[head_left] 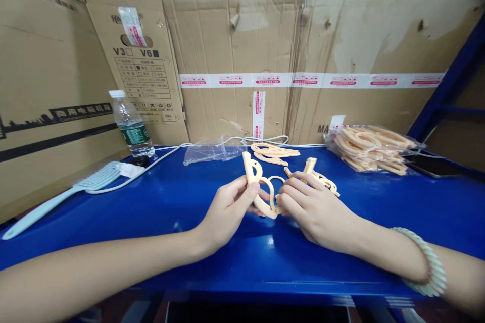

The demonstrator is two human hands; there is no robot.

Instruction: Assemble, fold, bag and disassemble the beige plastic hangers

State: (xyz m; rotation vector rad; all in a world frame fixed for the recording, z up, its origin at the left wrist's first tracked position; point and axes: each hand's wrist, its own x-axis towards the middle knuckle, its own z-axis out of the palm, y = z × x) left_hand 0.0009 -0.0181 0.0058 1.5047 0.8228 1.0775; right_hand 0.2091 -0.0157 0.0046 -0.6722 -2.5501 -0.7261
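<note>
My left hand point(229, 207) pinches one arm of a cream plastic folding clothes hanger point(249, 165) between thumb and fingers, just above the blue table. The hanger's curved parts meet low between my two hands. My right hand point(318, 209) is closed around its other side, and a straight end sticks up above the knuckles. My right fingers hide much of that side. Close behind the right hand lies another cream piece point(329, 183), partly covered. Farther back, more cream hanger pieces point(271, 151) lie in a small heap.
A clear bag of cream hangers point(371, 149) lies at the back right beside a dark phone point(435, 165). On the left are a water bottle point(132, 128) and a light-blue hairbrush point(71, 192). A white cable point(170, 154) and clear plastic wrap point(212, 152) lie before cardboard point(235, 45).
</note>
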